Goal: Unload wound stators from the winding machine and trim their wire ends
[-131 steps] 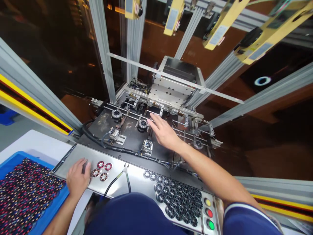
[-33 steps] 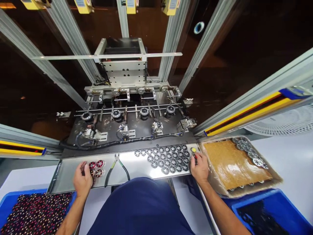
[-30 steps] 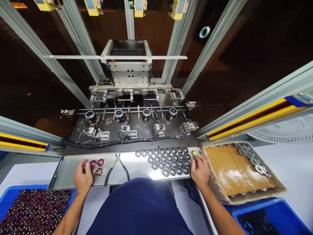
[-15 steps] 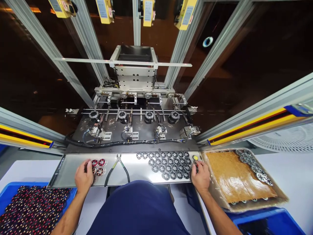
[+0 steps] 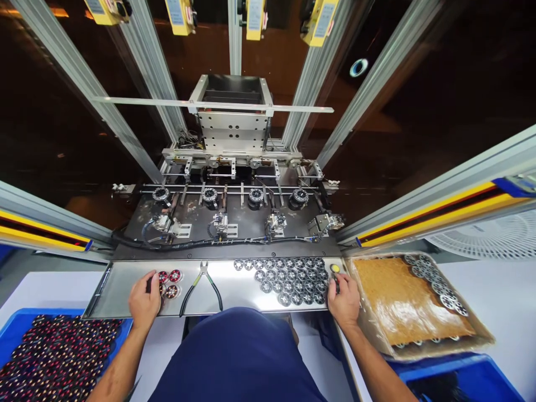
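Observation:
My left hand (image 5: 144,300) rests at the left part of the metal tray (image 5: 119,285), fingers curled around a small dark thing that is mostly hidden. Right beside it lie several red-and-copper wound rotor-like discs (image 5: 174,276). At the tray's right end, my right hand (image 5: 344,301) is closed over another dark thing, also mostly covered. Just beyond those fingers is a yellow button (image 5: 335,268). Rows of black-and-silver round parts (image 5: 293,276) lie left of my right hand. Between the hands is a pair of cutting pliers (image 5: 204,279), its green-and-black handles spread.
Behind the tray stands a machine (image 5: 234,218) with round parts on its fixtures (image 5: 256,196). Yellow light bars (image 5: 431,215) flank it. At left is a blue bin (image 5: 17,324) of wound parts; at right, a box (image 5: 412,301) with cardboard and discs, and another blue bin (image 5: 489,368).
The view has shifted very slightly. Both hands stay in the same places, and the parts on the tray and fixtures look unchanged.

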Demonstrator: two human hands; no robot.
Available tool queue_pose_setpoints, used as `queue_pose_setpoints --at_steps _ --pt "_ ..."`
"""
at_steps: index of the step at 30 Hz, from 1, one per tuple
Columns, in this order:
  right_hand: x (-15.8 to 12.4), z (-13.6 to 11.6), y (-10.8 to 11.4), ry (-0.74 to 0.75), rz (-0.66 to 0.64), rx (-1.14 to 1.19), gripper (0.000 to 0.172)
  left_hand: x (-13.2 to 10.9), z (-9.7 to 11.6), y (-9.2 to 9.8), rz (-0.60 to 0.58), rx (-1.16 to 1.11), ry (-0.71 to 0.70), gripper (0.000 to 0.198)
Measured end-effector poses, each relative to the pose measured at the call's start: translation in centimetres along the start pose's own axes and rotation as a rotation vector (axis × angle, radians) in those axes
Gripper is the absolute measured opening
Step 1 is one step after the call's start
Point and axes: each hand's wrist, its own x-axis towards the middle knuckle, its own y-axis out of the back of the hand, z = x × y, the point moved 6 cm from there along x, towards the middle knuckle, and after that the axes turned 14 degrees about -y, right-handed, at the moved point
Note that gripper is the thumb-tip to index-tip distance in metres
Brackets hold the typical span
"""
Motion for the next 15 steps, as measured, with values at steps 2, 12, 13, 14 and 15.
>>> queue_pose_setpoints --at_steps 2,12,13,14,15 --pt "-0.05 0.11 -0.08 -0.006 -0.004 0.0 0.031 0.03 0.1 0.02 0.003 0.0 -0.014 0.034" --pt "-0.1 0.1 -0.07 -0.028 -0.012 0.004 0.03 0.11 0.29 0.04 0.007 -0.012 -0.038 0.034" --pt "-0.1 0.08 -0.07 -0.029 -0.013 0.004 0.03 0.11 0.24 0.02 0.008 -0.014 -0.036 0.034" --pt "-0.11 0.06 -0.06 -0.029 -0.014 0.004 0.03 0.11 0.2 0.0 0.008 -0.015 -0.033 0.035" --pt "-0.11 0.04 -0.06 -0.03 -0.014 0.004 0.03 0.1 0.15 -0.03 0.008 -0.017 -0.03 0.035"
